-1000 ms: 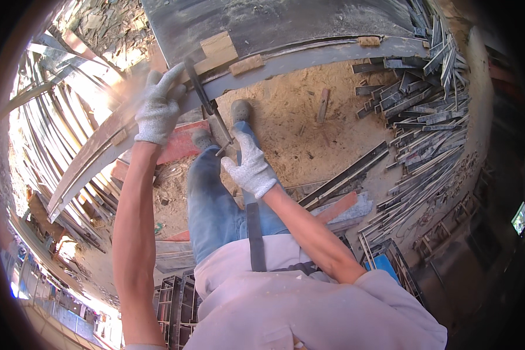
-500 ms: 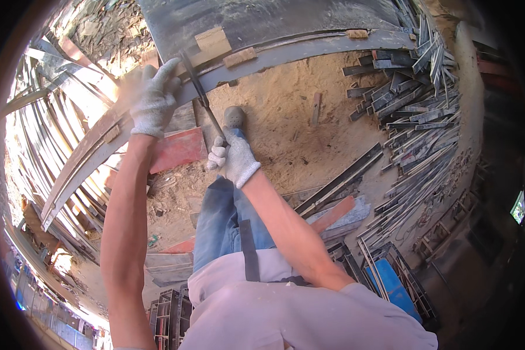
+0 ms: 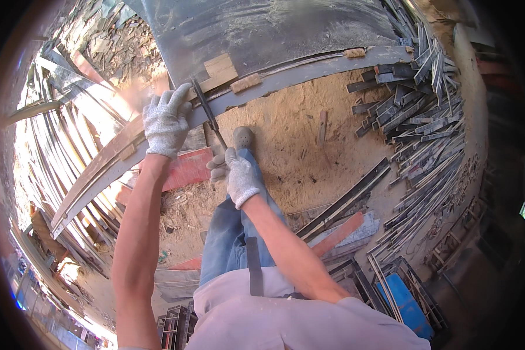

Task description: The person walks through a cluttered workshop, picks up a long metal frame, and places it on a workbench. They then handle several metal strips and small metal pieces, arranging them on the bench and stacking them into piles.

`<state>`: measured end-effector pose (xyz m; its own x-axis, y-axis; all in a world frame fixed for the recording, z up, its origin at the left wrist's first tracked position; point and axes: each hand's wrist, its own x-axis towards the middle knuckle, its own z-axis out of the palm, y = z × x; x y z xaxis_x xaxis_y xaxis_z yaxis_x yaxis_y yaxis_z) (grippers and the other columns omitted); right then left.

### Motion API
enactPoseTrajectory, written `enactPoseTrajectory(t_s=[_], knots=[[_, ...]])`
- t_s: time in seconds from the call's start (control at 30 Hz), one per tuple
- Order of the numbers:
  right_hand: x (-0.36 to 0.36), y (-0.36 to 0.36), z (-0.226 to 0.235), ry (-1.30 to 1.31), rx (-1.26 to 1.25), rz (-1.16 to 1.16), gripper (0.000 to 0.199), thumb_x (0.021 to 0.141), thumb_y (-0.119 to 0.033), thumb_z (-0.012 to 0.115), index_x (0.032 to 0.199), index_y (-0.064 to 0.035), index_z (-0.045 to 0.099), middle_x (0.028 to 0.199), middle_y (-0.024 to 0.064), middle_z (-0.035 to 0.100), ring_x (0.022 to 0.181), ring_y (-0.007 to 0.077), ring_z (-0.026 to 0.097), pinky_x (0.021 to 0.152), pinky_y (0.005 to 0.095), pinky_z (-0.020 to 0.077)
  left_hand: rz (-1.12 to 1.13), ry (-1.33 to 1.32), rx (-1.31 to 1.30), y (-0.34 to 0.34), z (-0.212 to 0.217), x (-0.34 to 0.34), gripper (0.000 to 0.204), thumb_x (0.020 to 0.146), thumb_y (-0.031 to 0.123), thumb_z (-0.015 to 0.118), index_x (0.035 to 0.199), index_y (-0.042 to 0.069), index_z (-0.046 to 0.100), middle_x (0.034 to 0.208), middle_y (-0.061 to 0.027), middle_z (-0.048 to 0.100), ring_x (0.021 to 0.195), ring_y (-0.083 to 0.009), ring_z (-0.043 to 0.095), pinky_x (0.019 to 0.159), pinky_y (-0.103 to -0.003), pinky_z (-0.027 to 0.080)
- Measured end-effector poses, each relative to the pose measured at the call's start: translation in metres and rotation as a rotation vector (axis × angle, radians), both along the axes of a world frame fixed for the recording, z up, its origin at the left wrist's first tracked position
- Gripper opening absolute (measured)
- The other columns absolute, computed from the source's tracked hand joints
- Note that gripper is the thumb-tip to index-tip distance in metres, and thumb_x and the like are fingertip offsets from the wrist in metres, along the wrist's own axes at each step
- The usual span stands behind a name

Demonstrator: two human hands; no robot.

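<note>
My left hand (image 3: 166,121), in a grey knitted glove, rests with spread fingers on the edge of a long curved metal formwork panel (image 3: 309,70). My right hand (image 3: 237,174), gloved too, grips the lower end of a dark metal bar (image 3: 207,114). The bar slants up and left, and its tip lies against the panel's edge beside my left fingers. Two wooden blocks (image 3: 224,69) sit on the panel just right of the bar tip. My jeans leg and shoe (image 3: 242,137) stand on sandy ground below the panel.
A heap of grey metal bars and angle pieces (image 3: 417,105) fills the right side. A red board (image 3: 186,169) lies on the sand by my left arm. Long curved slats (image 3: 58,169) lie at the left. A blue item (image 3: 402,300) sits at the lower right.
The bar has swung upward, its tip now at the panel edge. My right hand rose slightly with it; my left hand stayed on the panel edge.
</note>
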<state>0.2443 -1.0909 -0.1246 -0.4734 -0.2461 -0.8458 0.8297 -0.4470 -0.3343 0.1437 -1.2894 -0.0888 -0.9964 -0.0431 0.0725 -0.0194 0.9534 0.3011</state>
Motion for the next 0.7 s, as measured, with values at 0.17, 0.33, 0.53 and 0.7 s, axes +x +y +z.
enactPoseTrajectory(t_s=[0.17,0.33,0.53,0.7], knots=[[-0.003,-0.004,0.002,-0.220,-0.116,-0.134,0.050,0.111,-0.050,0.051,0.105,-0.0017,0.063,0.085,0.0138,0.070,0.060,0.0212,0.064,0.057,0.0327,0.0545,-0.017,0.010,-0.020,0.003,0.007,0.003,0.038,0.099,0.023,0.067,0.137,0.023,0.066,0.111,-0.0053,0.069,0.104,-0.0305,0.063,0.091,-0.046,0.048],[-0.004,-0.020,0.013,0.002,0.377,0.098,0.064,0.111,-0.055,0.045,0.126,0.0061,0.060,0.083,0.0149,0.078,0.059,0.0211,0.072,0.049,0.0313,0.0547,-0.038,0.011,-0.024,0.004,0.013,0.003,0.037,0.103,0.030,0.063,0.138,0.018,0.065,0.111,-0.0084,0.067,0.104,-0.0324,0.062,0.091,-0.047,0.048],[-0.029,0.000,0.008,-0.460,-0.071,-0.083,0.051,0.113,-0.048,0.045,0.119,0.0011,0.057,0.065,0.0055,0.062,0.050,0.0187,0.054,0.045,0.0321,0.0437,-0.043,-0.003,-0.018,0.007,0.015,0.000,0.039,0.104,0.034,0.060,0.139,0.016,0.063,0.112,-0.0120,0.065,0.107,-0.0350,0.061,0.091,-0.049,0.047],[-0.008,0.033,0.023,-0.255,-0.301,0.009,0.071,0.101,-0.058,0.066,0.135,0.0024,0.049,0.107,0.0179,0.071,0.073,0.0257,0.067,0.066,0.0359,0.0555,-0.018,-0.034,-0.040,0.007,0.014,0.003,0.039,0.104,0.033,0.060,0.139,0.017,0.063,0.113,-0.0107,0.066,0.105,-0.0341,0.061,0.089,-0.048,0.047]])
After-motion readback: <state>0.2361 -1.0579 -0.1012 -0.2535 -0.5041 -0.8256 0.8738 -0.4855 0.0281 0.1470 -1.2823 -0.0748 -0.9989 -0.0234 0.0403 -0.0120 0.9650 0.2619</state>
